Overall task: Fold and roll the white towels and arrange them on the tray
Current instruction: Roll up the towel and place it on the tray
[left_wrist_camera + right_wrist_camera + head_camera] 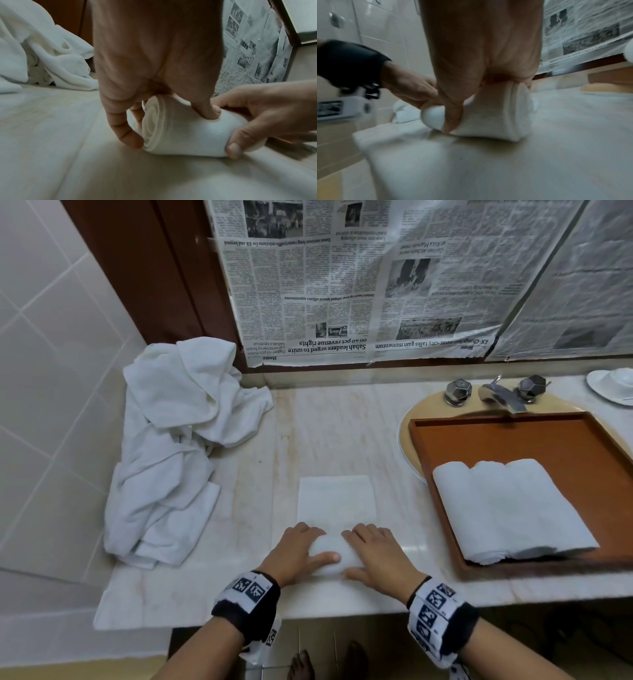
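A white towel (337,501) lies folded into a narrow strip on the marble counter, and its near end is rolled up into a roll (185,135). My left hand (313,542) grips the roll's left end, fingers curled over the top and thumb on the near side. My right hand (363,553) grips the right end the same way. The spiral end of the roll (488,119) shows under the right palm. Three rolled white towels (507,508) lie side by side in the brown tray (513,440) to the right.
A pile of loose white towels (171,440) is heaped at the counter's left against the tiled wall. The tray sits over the sink (411,419), below the faucet (496,393). A white dish (613,385) stands far right. Newspaper (342,285) covers the wall behind.
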`<act>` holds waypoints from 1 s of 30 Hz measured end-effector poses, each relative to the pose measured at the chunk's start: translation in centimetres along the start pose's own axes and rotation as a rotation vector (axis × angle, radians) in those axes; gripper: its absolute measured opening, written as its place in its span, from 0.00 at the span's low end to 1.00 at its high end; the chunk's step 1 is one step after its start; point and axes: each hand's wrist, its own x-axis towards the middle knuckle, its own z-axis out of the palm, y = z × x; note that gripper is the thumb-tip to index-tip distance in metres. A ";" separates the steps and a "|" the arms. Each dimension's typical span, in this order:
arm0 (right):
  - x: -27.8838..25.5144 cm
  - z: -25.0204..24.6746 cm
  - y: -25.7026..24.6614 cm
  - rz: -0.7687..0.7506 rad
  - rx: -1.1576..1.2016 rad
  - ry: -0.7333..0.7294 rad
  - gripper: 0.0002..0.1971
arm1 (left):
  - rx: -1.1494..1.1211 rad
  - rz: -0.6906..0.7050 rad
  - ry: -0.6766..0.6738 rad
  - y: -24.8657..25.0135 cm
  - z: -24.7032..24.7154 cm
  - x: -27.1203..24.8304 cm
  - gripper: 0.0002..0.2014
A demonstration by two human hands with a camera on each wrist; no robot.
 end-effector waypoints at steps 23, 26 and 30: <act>3.0 -1.8 1.5 0.046 0.013 -0.034 0.36 | 0.005 0.088 0.180 0.2 -0.5 0.6 0.32; 3.7 -3.4 2.1 0.081 0.225 -0.227 0.34 | 0.062 0.176 0.231 -0.2 1.1 -0.2 0.39; 2.2 -2.6 1.4 0.069 0.164 -0.193 0.34 | -0.081 0.122 0.159 -1.4 1.2 0.4 0.36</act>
